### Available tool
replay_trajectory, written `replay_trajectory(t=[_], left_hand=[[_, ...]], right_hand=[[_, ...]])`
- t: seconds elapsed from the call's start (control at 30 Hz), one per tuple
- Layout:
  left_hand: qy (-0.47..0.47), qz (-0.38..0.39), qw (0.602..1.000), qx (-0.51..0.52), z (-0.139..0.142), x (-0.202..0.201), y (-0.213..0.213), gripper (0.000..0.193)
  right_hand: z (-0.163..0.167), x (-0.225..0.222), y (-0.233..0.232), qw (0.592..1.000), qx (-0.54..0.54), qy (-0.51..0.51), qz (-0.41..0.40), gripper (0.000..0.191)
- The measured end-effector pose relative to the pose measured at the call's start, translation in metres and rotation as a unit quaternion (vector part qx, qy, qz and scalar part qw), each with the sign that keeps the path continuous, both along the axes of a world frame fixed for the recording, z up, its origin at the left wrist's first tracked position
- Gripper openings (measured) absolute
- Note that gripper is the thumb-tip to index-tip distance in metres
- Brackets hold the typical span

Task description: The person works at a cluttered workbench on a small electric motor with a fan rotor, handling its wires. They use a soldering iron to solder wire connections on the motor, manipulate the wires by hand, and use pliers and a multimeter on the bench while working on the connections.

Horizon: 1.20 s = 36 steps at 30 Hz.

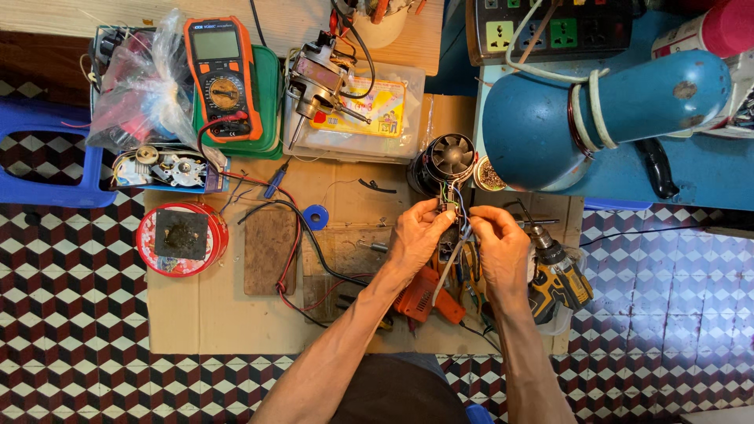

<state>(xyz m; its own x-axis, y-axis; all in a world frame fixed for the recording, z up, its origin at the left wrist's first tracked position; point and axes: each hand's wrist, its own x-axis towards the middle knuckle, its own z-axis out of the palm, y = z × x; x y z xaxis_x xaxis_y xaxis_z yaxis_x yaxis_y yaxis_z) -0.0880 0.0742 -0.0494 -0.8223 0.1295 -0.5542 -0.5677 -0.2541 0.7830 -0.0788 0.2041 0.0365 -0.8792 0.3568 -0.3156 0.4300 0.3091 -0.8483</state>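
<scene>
Both forearms rise from the bottom of the frame, and the fingertips meet over a small bundle of thin coloured wires (454, 206) that runs up into a black cylindrical fan motor (448, 161) lying on the cardboard sheet (204, 314). Fingers of the left hand (415, 235) are narrowed to a pinch around the wires and a small dark part at their lower end; what that part is, I cannot tell. Those of the right hand (496, 239) are curled in close too, thumb and forefinger nipping the wire ends from the other side. As I judge it, work like this goes best with the left hand holding the bundle steady near the motor, so no pull reaches the joints, while the right handles one wire at a time and keeps bare ends apart. Just under the hands lie an orange tool (424, 298) and a few hand tools, partly hidden; a yellow and black cordless drill (556, 275) lies just right of the right wrist. Farther out, counted: one orange multimeter (222, 78) with red and black leads, one red round tin (181, 239), one small wooden board (269, 250), one blue tape roll (315, 217), one clear plastic box (369, 118) with a metal motor frame on it, one blue lamp (605, 118), one power strip (550, 27).
</scene>
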Motion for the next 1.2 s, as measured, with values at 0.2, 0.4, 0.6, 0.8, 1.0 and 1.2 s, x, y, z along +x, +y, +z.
replay_trajectory(t=[0.2,0.4,0.6,0.8,1.0,1.2], left_hand=[[0.008,0.006,1.000,-0.015,-0.006,0.003,0.003,0.065],[0.018,0.009,1.000,-0.018,-0.012,0.005,0.003,0.061],[0.021,-0.001,1.000,-0.023,-0.008,0.002,0.000,0.062],[0.007,-0.003,1.000,-0.011,0.000,0.002,-0.003,0.061],[0.006,0.005,1.000,0.011,-0.002,0.001,-0.002,0.064],[0.002,0.007,0.999,0.031,-0.002,0.002,-0.004,0.066]], right_hand=[[0.016,0.001,-0.020,0.952,0.234,0.138,0.138,0.017],[0.016,-0.007,-0.027,0.953,0.264,0.076,0.127,0.016],[0.013,-0.020,-0.021,0.987,0.140,-0.063,0.055,0.023],[-0.007,-0.028,-0.004,0.993,0.006,-0.116,0.017,0.022],[-0.033,-0.019,0.003,0.988,-0.136,-0.064,-0.037,0.019],[-0.033,-0.015,0.001,0.985,-0.161,-0.037,-0.053,0.018]])
